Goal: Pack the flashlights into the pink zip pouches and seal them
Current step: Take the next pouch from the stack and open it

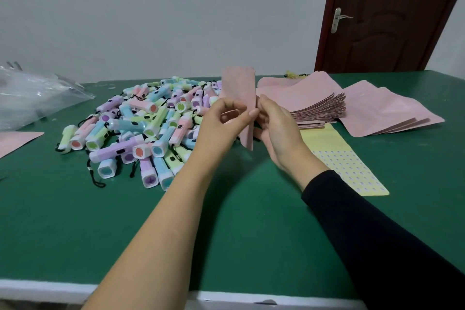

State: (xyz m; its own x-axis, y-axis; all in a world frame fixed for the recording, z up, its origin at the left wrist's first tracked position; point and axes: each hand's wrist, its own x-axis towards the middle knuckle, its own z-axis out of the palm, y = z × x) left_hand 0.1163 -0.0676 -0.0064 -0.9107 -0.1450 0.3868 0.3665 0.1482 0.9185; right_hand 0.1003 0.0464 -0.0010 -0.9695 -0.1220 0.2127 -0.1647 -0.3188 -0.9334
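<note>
On the table (251, 229), flashlights (141, 131) are lying piled far left: judged hard and light, best gripped round the barrel. Far right, spare pouches (314, 105) are lying stacked. One pouch (240, 90), likely thin, slick and floppy, is being pinched upright at centre by left hand (221, 120) and right hand (275, 128), fingers curled.
</note>
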